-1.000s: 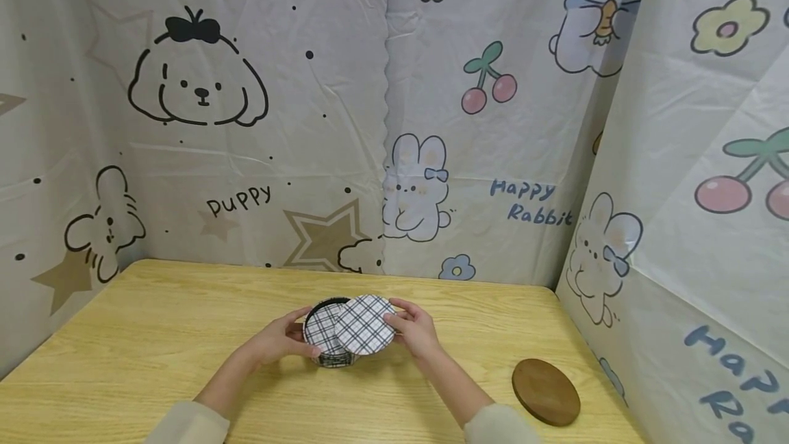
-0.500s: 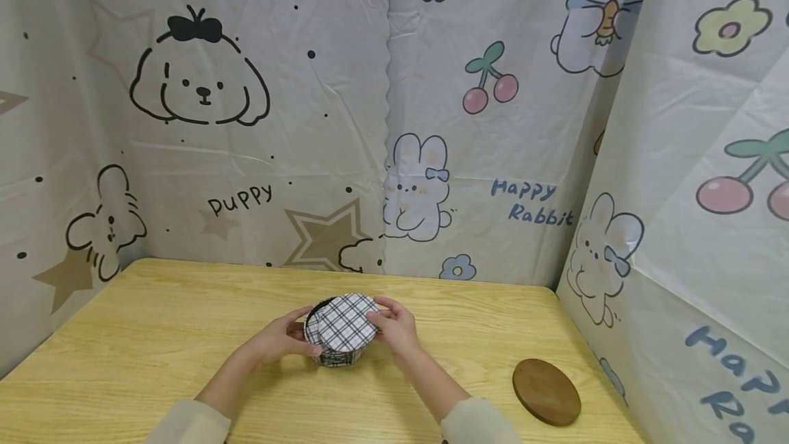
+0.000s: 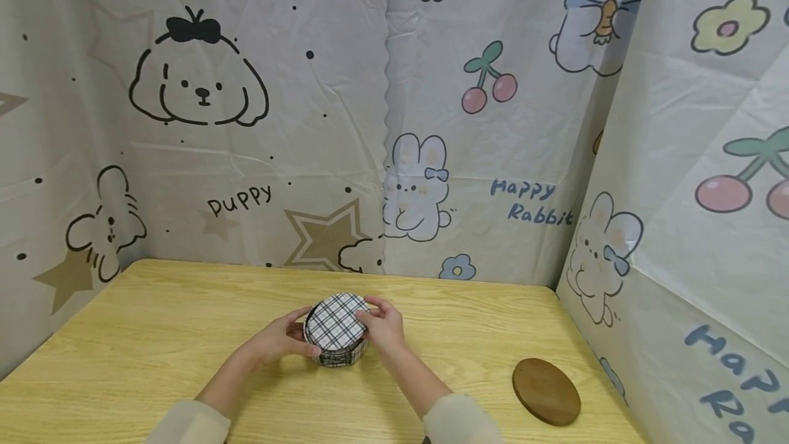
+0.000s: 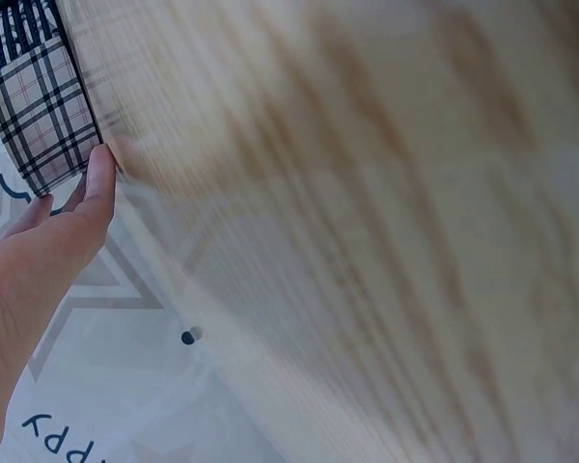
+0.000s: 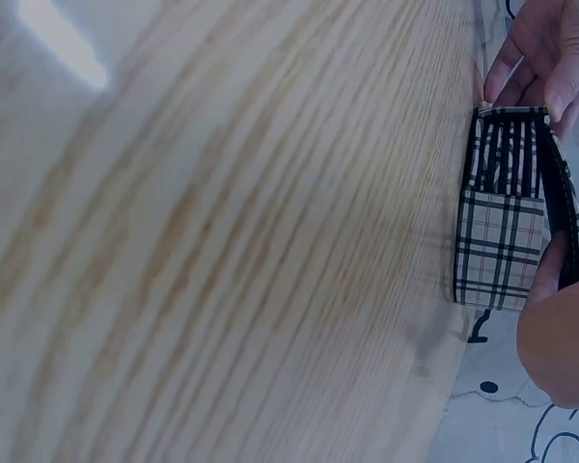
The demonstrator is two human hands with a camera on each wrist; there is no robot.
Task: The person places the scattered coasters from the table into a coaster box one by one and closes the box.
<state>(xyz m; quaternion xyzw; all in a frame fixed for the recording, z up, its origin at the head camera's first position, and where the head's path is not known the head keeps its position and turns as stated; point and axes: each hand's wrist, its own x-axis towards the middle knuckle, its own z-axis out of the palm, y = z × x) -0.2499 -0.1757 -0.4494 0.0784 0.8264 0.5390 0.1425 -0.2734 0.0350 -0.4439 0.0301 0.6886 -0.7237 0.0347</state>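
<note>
A round black-and-white plaid coaster holder stands on the table, its open side showing the edges of a coaster stack in the right wrist view. My left hand grips the holder from the left, thumb at the front and fingers behind. Between the thumb and fingers of my right hand is a plaid coaster, pinched at its right edge. It lies over the holder's mouth, covering most of it. In the right wrist view this coaster is tilted, its dark underside showing above the holder.
A brown wooden disc lies near the right edge of the yellow wood-grain table. Printed curtains with cartoon animals hang behind the table and along both sides.
My right hand has moved left with the coaster, from overlapping the holder's right side to lying over its mouth. My left hand has stayed on the holder, which has not moved.
</note>
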